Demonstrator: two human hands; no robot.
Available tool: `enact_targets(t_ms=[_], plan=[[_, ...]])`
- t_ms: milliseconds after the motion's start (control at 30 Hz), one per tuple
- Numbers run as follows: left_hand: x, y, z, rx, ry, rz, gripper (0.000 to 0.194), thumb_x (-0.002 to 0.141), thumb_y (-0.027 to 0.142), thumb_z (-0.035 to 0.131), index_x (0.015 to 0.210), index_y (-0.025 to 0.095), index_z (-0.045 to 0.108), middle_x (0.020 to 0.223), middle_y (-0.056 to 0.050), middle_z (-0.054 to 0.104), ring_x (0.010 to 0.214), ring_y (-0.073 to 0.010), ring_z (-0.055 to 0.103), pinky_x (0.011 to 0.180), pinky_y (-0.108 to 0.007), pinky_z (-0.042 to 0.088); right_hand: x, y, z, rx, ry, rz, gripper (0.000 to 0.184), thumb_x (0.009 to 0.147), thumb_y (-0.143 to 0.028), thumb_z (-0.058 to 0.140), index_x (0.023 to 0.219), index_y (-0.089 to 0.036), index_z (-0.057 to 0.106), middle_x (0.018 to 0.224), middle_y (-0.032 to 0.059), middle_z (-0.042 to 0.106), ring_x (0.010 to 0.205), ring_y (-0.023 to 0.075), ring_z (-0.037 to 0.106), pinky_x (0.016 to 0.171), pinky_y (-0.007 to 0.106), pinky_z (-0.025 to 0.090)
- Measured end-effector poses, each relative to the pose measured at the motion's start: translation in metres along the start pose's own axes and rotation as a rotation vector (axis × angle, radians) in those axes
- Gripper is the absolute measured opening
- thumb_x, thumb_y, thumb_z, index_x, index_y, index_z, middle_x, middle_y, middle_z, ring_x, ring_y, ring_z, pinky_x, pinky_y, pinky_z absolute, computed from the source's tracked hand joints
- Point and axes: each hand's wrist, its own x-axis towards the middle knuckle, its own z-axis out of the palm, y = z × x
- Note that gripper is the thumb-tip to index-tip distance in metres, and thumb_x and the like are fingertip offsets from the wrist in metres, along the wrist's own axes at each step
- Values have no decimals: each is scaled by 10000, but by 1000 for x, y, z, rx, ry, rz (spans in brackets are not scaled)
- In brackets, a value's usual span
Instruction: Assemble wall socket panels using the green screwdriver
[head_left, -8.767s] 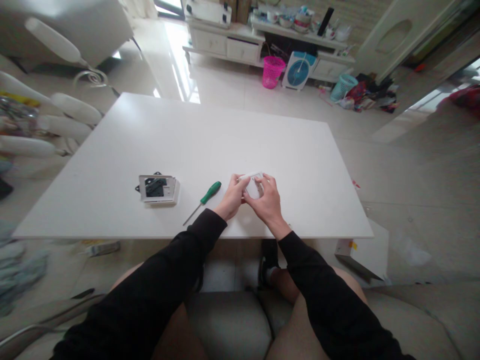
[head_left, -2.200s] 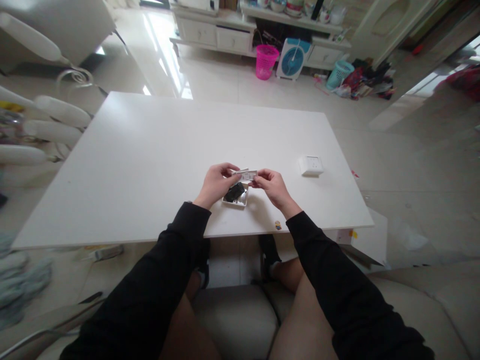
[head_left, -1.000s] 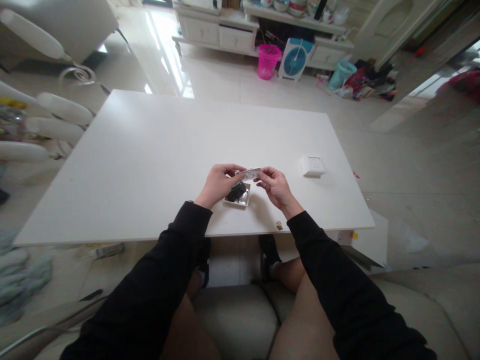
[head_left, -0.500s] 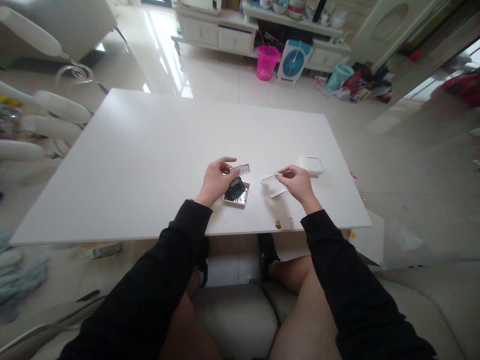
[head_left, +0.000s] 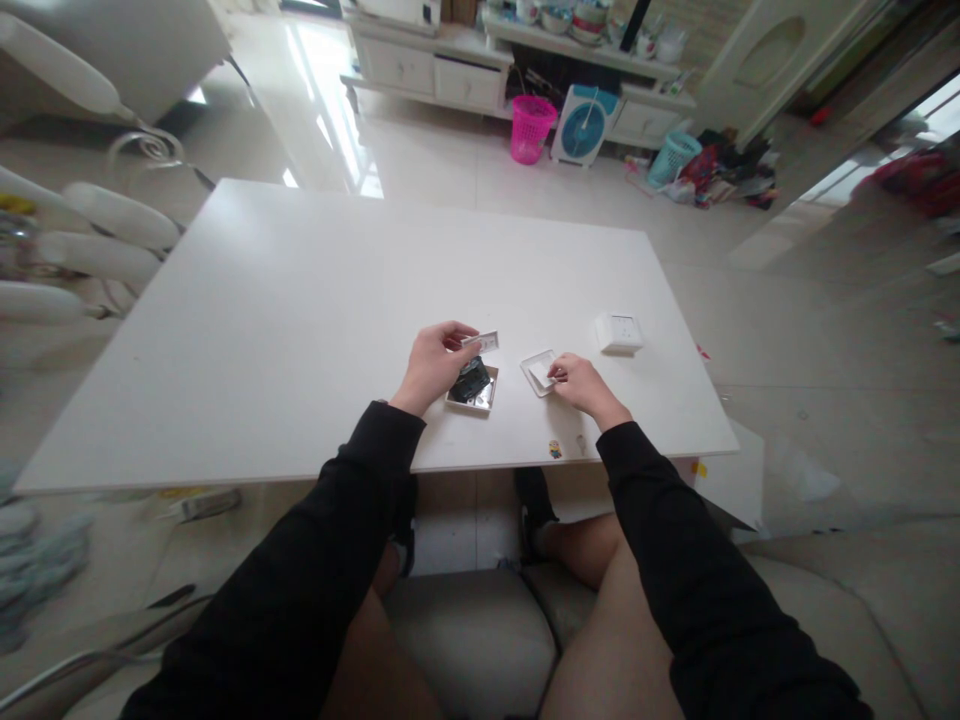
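Observation:
My left hand (head_left: 442, 358) is closed on a small white rectangular piece (head_left: 486, 342), gripped by its left end. Just below that hand, a shallow square white housing (head_left: 471, 408) lies on the table with a dark, black-looking part (head_left: 471, 380) and shiny metal bits in it. My right hand (head_left: 579, 382) pinches the edge of a thin white panel (head_left: 541, 374). The panel lies slanted over a white square frame (head_left: 528, 366), which rests on the table. To the right of that hand stands a white wall socket (head_left: 621, 334) with small dark slots on its top face.
Both hands work over a white table (head_left: 322, 320). A minion sticker (head_left: 555, 449) and a small ring-like object (head_left: 581, 444) sit by the front edge. Beyond the table are a pink basket (head_left: 531, 130), a blue fan (head_left: 585, 125) and a cabinet (head_left: 405, 65). White chairs (head_left: 120, 215) stand at the left.
My right hand has moved down and slightly left, lowering the white square piece from a tilted pose to the table. The left hand has barely moved and keeps its small white piece.

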Motion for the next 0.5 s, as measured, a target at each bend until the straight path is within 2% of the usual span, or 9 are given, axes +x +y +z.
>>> enact_targets(t_ms=[100, 167, 233, 333, 367, 433, 500], plan=[[0, -1, 0, -2, 0, -3, 209, 781, 311, 777, 934, 169, 783, 808, -39, 733, 763, -158, 641, 745, -301, 524, 1, -5, -1, -65, 45, 20, 237, 699, -2, 654, 853, -168, 724, 984, 79, 693, 903, 205, 697, 920, 378, 586], [-1, 0, 2, 5, -21, -8, 198, 773, 323, 791, 894, 166, 782, 807, -45, 747, 766, -161, 650, 736, -297, 517, 1, -16, -2, -9, 88, 38, 180, 751, -81, 702, 907, -167, 730, 1030, 101, 716, 939, 226, 704, 919, 406, 588], [-4, 2, 4, 13, -65, -3, 187, 766, 334, 804, 842, 164, 780, 792, -48, 755, 760, -161, 654, 727, -293, 507, -1, -33, -3, 169, 105, 44, 189, 812, -208, 742, 998, -174, 736, 1092, 116, 741, 964, 233, 720, 887, 409, 600], [-8, 4, 11, -4, -155, 7, 189, 767, 346, 808, 812, 166, 774, 743, -33, 741, 710, -151, 640, 681, -281, 489, -5, -63, -1, 512, 0, -24, 438, 818, -383, 801, 1220, -229, 718, 1200, 103, 757, 957, 219, 747, 809, 368, 615], [-9, 4, 14, -6, -181, 10, 195, 772, 354, 805, 811, 166, 770, 727, -28, 731, 689, -147, 631, 663, -278, 483, -7, -71, 0, 579, -36, -36, 478, 796, -410, 822, 1229, -231, 724, 1138, 91, 775, 901, 215, 756, 761, 353, 612], [-11, 4, 18, 15, -220, 16, 214, 789, 375, 795, 804, 166, 758, 711, -27, 716, 673, -146, 622, 649, -279, 479, -7, -83, 1, 649, -62, -31, 423, 778, -449, 830, 1112, -196, 772, 910, 66, 784, 758, 206, 752, 691, 338, 602], [-11, 3, 20, 33, -240, 31, 222, 794, 376, 796, 852, 165, 756, 774, -42, 737, 723, -157, 650, 684, -287, 504, -5, -85, 0, 647, -13, -7, 354, 774, -456, 819, 981, -170, 796, 751, 49, 752, 661, 202, 734, 653, 338, 592]])
